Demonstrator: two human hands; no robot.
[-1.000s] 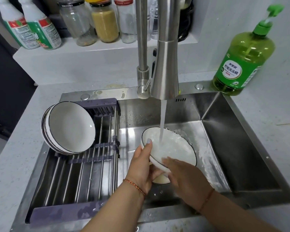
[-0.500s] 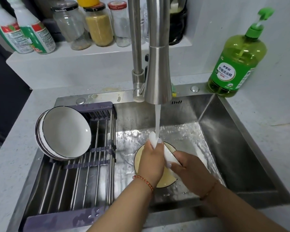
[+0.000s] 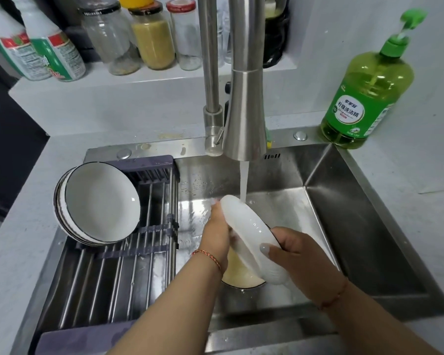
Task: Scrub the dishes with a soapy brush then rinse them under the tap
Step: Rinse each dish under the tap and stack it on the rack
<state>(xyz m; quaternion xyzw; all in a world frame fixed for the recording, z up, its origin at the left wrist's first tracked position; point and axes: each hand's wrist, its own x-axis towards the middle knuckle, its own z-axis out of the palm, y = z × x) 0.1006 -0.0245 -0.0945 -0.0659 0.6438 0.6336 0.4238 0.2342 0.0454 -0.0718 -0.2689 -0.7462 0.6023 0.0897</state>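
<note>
Rinsing bowl (image 3: 249, 234) under tap (image 3: 244, 108) | left hand (image 3: 215, 234) and right hand (image 3: 297, 254) both clamp its rim | best rotated slowly so the stream clears all suds

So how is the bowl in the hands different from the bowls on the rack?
The held bowl is under running water, back side up, gripped by the left hand and right hand. The rack bowls are stacked, leaning, insides showing, out of the stream and untouched. Both are white with dark rims.
</note>
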